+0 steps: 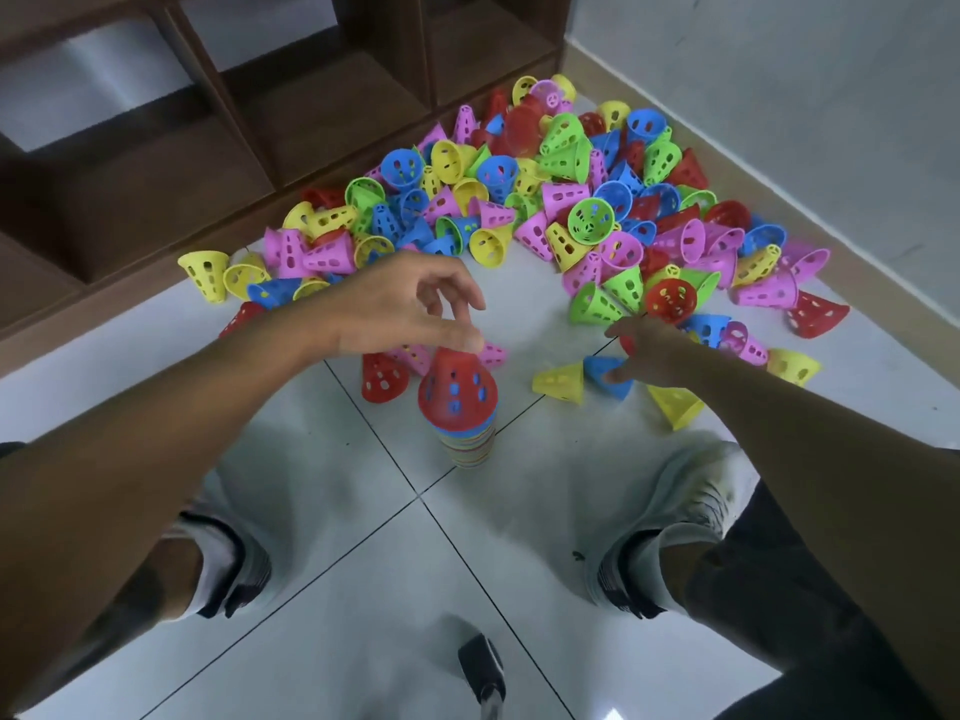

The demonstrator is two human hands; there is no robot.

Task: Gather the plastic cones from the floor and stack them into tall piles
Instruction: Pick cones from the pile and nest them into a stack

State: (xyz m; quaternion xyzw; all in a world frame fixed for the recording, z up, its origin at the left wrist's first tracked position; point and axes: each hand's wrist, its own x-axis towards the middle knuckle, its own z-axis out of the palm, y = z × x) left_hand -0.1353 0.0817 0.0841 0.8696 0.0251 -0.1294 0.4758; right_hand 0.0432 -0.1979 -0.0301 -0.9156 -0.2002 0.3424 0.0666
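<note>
A tall stack of cones [466, 444] stands on the floor between my feet, topped by a red cone [457, 389]. My left hand [405, 309] hovers right over that red cone, fingers loosely curled, thumb at its tip, holding nothing. My right hand [660, 350] reaches to a blue cone [605, 376] lying on the floor; the thumb presses its side and the fingers curl over its far edge, with a bit of red showing under them. A big heap of loose cones [545, 200] in pink, yellow, blue, green and red covers the floor beyond.
A dark wooden shelf unit [260, 106] runs along the back left, a pale wall [779, 96] on the right. Loose yellow cones [561, 381] [678, 405] and a red one [384, 376] lie near the stack. My shoes [675, 517] flank the stack on grey tiles.
</note>
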